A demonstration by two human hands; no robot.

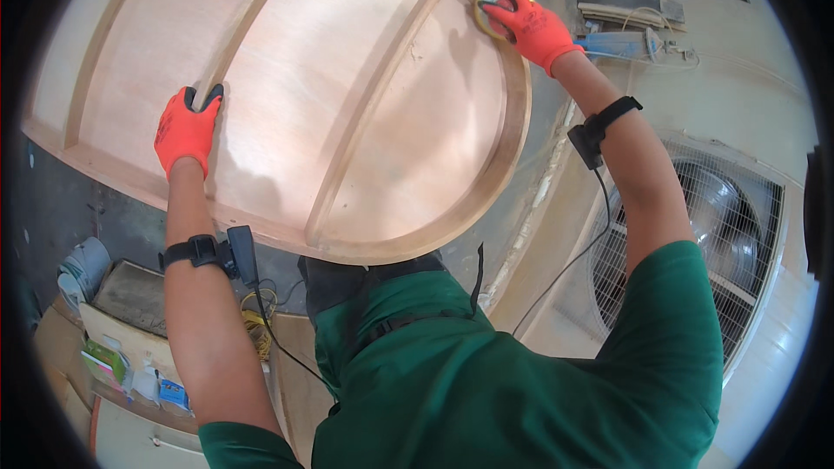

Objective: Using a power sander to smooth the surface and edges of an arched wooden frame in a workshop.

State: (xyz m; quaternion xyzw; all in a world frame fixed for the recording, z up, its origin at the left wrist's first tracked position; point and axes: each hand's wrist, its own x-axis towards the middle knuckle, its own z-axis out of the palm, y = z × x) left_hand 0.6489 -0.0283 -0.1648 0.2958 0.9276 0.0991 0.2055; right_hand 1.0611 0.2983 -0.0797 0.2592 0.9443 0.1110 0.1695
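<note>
A large wooden panel frame with one rounded end lies in front of me, its pale board divided by raised wooden slats. My left hand, in a red glove with dark fingertips, straddles the end of one wooden slat, thumb on one side and fingers on the other. At the far right, my gloved right hand grips a round, pale disc with a yellow edge. That disc rests against the outer curve of the frame's rim. Its exact kind is hard to make out.
To the right, a large fan behind a wire grille sits near a blue tool with a cord. A shelf unit at lower left carries small boxes, beside a grey cylindrical object. Yellow cord hangs close by.
</note>
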